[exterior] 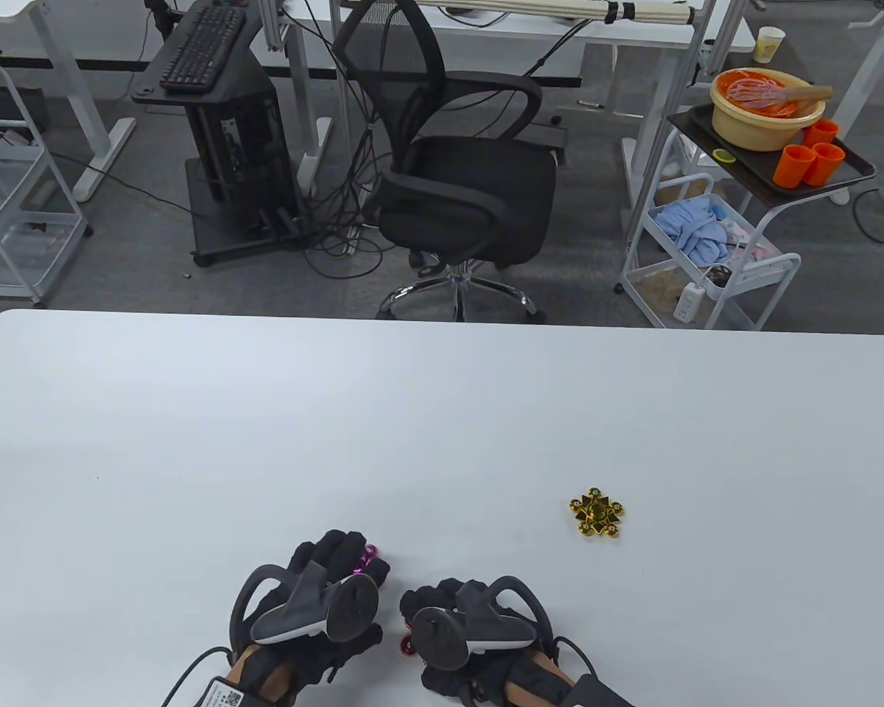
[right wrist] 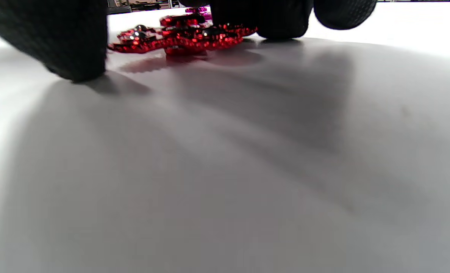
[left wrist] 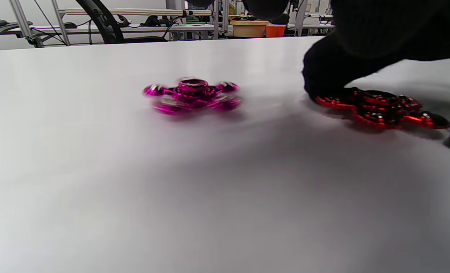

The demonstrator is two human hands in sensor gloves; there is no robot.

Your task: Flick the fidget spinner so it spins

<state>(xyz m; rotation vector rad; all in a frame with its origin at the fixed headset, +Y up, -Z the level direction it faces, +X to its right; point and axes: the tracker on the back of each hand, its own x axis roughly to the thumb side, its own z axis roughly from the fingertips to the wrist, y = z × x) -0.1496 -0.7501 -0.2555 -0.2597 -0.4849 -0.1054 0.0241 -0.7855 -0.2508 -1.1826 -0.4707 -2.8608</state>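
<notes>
1. the red spinner (left wrist: 380,110) lies flat on the table (exterior: 442,412) under our right hand (exterior: 471,626), fingers (right wrist: 263,19) down at its edge; whether they press it we cannot tell
2. our left hand (exterior: 317,596) hovers unclenched near the blurred magenta spinner (left wrist: 192,94)
3. small rigid metal, likely slippery; we'd pin the hub, flick a lobe

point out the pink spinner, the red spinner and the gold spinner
pink spinner (left wrist: 192,94), left wrist view, on its raised hub
red spinner (left wrist: 384,109), left wrist view, on its body
gold spinner (exterior: 597,512), table view, on its centre
</notes>
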